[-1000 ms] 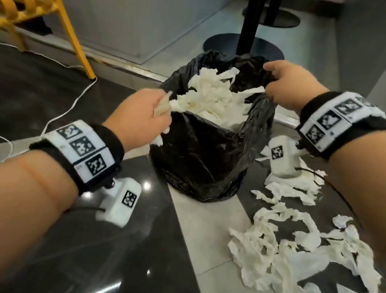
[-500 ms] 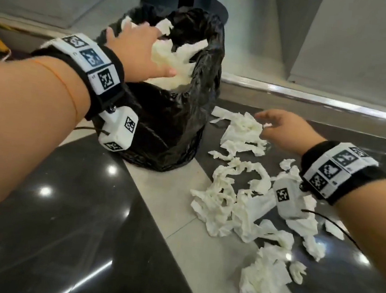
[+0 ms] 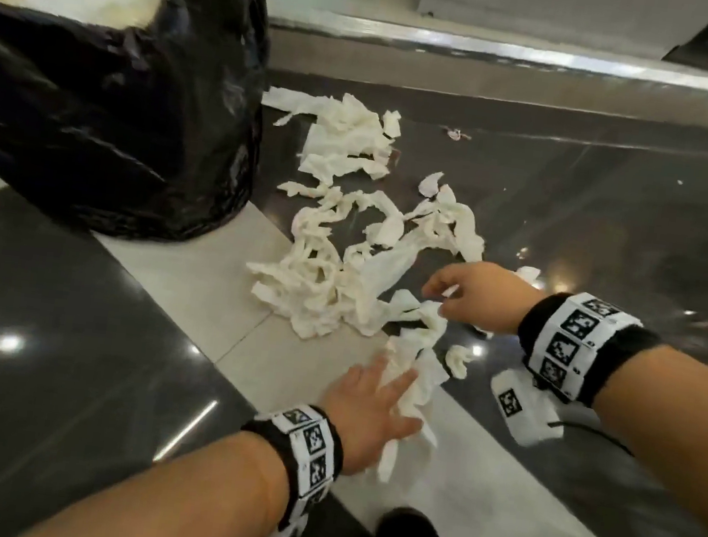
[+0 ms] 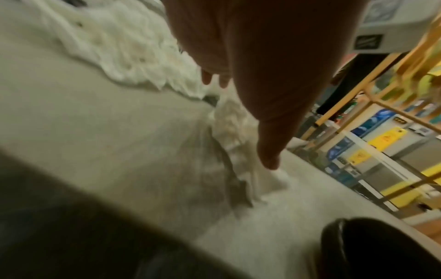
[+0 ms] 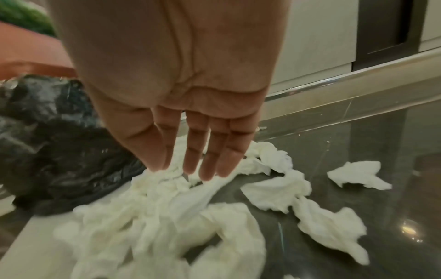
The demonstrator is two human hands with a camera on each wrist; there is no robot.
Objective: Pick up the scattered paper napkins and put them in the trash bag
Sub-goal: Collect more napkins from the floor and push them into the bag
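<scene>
On the floor by the bag (image 3: 108,113), both hands have come down: left hand (image 3: 370,408) spread flat on napkins (image 3: 331,292), right hand (image 3: 473,296) loosely spread over them, ready to scoop more.

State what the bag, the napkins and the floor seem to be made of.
Bag: thin black plastic film, glossy, creased and slumped. Napkins: soft white tissue paper, matte, crumpled and torn into strips. Floor: probably polished stone or glazed tile, dark and pale slabs with joints, mirroring lights.
</scene>
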